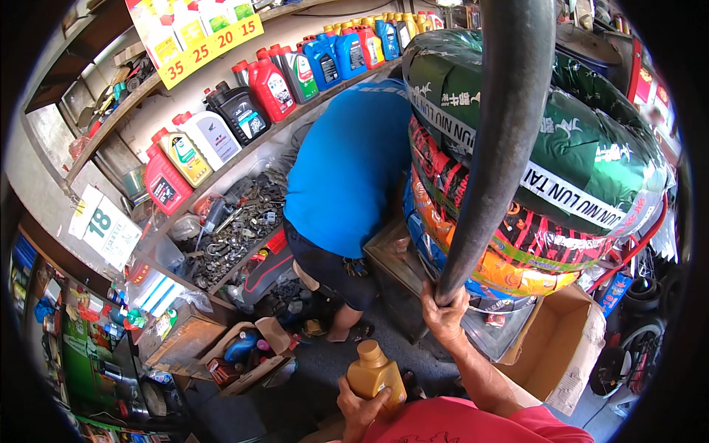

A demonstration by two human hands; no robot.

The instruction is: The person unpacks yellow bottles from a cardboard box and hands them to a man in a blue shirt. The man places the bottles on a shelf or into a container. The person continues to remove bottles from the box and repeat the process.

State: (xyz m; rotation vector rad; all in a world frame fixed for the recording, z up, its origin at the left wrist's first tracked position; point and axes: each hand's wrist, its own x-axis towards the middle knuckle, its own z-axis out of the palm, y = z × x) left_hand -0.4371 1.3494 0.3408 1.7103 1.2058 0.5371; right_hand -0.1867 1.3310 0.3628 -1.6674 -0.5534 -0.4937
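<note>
Close to my chest, my left hand [360, 407] grips a gold plastic oil bottle [375, 378] with its cap uppermost. My right hand [444, 316] is wrapped round the lower end of a thick black rubber tube [498, 148], which rises past the top of the picture. Behind the tube stands a tall stack of wrapped tyres [591, 162], green on top, with red, orange and blue wrapping below. Part of the stack is hidden by the tube.
A person in a blue shirt [347, 162] bends over ahead of me. Oil bottles [271, 85] line a shelf behind, above a heap of metal parts [240, 229]. Cardboard boxes stand at the right [561, 347] and left [251, 354]. A low table [391, 266] is under the tyres.
</note>
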